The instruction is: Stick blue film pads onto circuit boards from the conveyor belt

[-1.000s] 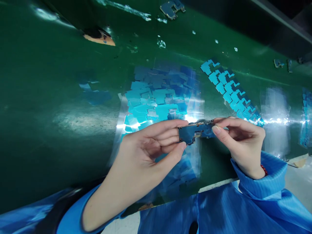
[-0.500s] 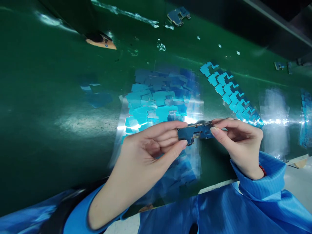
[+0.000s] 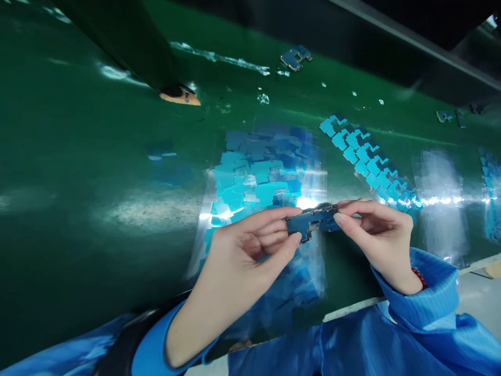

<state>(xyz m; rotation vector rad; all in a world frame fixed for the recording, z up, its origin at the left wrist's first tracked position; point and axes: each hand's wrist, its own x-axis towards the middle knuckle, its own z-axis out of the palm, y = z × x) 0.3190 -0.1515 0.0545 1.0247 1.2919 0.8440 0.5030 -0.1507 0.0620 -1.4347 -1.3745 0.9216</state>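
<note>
- The left hand pinches one end of a circuit board: index finger along the upper edge, thumb at the lower edge. The other fingers curl behind that end. This edge grip presumably leaves most of the facing side uncovered and steadies the part.
- The right hand pinches the opposite end between thumb and index finger. The fingertips hide the contact point; whether a film is also gripped there cannot be told.
- The circuit board is held in the air between the two hands, blue face toward the wearer and notched edge downward. Support at both ends probably limits tilting and turning.
- Behind and below it, overlapping blue cut-outs lie on clear sheets, directly in front of the wearer, a position that appears chosen for short reach.
- Beyond the right hand, a slanted strip of blue shapes lies in regular rows; the even spacing likely makes single pieces easy to locate.
- Farther right lies a pale translucent sheet, apart from the strip.
- At the far side of the green work surface, a second board rests flat, well apart from the hands, seemingly out of their way.
</note>
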